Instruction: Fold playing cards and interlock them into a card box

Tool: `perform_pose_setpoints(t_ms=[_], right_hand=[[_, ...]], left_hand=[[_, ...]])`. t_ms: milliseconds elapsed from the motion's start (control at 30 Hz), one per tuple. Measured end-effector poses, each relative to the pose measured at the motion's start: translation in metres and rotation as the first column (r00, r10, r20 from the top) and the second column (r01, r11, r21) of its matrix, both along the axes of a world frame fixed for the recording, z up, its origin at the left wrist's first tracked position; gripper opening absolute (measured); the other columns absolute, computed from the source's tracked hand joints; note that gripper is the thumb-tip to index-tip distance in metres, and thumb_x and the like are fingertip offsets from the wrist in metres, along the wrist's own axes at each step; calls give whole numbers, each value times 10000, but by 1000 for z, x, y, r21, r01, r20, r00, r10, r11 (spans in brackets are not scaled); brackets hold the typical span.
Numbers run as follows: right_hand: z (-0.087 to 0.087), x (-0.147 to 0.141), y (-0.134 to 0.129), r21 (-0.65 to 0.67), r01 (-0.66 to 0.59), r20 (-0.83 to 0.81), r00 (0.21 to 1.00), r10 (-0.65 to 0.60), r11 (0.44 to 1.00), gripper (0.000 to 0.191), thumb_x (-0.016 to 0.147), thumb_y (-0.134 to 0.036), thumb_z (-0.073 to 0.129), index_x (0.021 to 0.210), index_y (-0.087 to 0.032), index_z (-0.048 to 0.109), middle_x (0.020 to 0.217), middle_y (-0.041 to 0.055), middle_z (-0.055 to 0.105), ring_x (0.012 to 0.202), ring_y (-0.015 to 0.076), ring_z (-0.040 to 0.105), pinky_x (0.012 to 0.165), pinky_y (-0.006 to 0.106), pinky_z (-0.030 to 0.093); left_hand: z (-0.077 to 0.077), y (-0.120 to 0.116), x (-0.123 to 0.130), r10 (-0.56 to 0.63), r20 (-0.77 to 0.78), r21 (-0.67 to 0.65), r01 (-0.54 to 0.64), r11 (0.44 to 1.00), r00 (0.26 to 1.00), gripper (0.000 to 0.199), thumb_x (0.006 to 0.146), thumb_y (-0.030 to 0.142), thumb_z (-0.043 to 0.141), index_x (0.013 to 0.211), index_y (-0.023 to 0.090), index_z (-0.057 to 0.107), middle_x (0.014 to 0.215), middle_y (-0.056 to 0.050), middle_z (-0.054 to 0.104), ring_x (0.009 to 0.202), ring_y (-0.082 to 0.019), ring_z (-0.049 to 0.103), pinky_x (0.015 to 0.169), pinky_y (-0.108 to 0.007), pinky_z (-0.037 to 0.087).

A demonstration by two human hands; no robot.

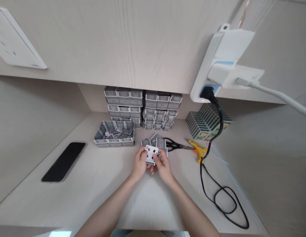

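Between both hands, over the middle of the desk, is a playing card (151,153), a six of spades shown face up. A greenish edge shows at its bottom, perhaps another card beneath. My left hand (139,164) grips its left side, thumb on the face. On the right side my right hand (163,166) pinches it, thumb over the lower corner. Just behind the hands lies a loose pile of grey-backed cards (161,143), partly hidden by them. Black-handled scissors (176,145) rest right of the pile, and a yellow glue gun (199,151) lies farther right.
An open box made of cards (114,144) holds loose cards at the left. Stacked card-covered boxes (125,101) stand behind, green-striped boxes (202,121) at back right. A phone (64,162) lies left. A black cord (217,197) runs from the power strip (207,62) overhead.
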State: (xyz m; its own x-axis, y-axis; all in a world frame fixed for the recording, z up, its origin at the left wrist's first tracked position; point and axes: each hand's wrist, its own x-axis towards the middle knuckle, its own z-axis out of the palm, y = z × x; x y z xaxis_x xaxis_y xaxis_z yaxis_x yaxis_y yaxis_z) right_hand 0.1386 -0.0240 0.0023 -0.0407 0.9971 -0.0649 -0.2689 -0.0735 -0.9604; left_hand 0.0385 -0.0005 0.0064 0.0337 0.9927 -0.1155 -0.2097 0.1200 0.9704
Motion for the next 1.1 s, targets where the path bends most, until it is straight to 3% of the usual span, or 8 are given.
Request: perform_pose_setpoints(t_ms=[100, 300, 633, 867, 1100], right_hand=[[-1, -2, 1, -25, 16, -4, 1000, -16, 1000, 423, 767, -534, 483, 1014, -198, 409, 476, -66, 561, 298, 87, 468, 290, 183, 392], [-1, 1, 3, -55, 51, 10, 999, -51, 997, 414, 763, -526, 487, 995, -187, 441, 452, -70, 548, 297, 89, 475, 290, 179, 392], [0, 1, 1, -46, 32, 10, 999, -31, 998, 376, 776, -514, 476, 966, -191, 444, 438, -71, 526, 300, 88, 461, 299, 177, 380], [-2, 0, 0, -22, 88, 38, 995, -87, 996, 365, 787, -500, 471, 978, -189, 454, 435, -72, 520, 307, 86, 452, 304, 176, 366], [0, -1, 0, -10, 92, 66, 994, -91, 996, 351, 783, -515, 465, 941, -201, 462, 460, -67, 519, 338, 99, 480, 317, 190, 373]], left_hand=[[1, 0, 0, 17, -9, -1, -17, 1000, 1000, 185, 716, 350, 455, 760, 172, 478, 418, 82, 442, 262, -73, 389, 265, -167, 291], [1, -2, 3, 30, -39, 27, -29, 999, 999, 275, 735, 374, 479, 917, 168, 477, 485, 75, 491, 287, -67, 414, 285, -167, 333], [1, -2, 0, 21, -46, 44, -19, 999, 999, 190, 740, 367, 470, 772, 181, 451, 454, 82, 475, 270, -69, 404, 262, -164, 307], [3, -7, 5, 39, 23, 20, -39, 999, 999, 246, 738, 377, 467, 893, 186, 467, 448, 89, 472, 273, -73, 398, 268, -174, 328], [5, -10, 7, 51, 39, 7, -51, 999, 998, 240, 733, 415, 487, 795, 189, 435, 437, 98, 440, 268, -68, 401, 271, -168, 325]])
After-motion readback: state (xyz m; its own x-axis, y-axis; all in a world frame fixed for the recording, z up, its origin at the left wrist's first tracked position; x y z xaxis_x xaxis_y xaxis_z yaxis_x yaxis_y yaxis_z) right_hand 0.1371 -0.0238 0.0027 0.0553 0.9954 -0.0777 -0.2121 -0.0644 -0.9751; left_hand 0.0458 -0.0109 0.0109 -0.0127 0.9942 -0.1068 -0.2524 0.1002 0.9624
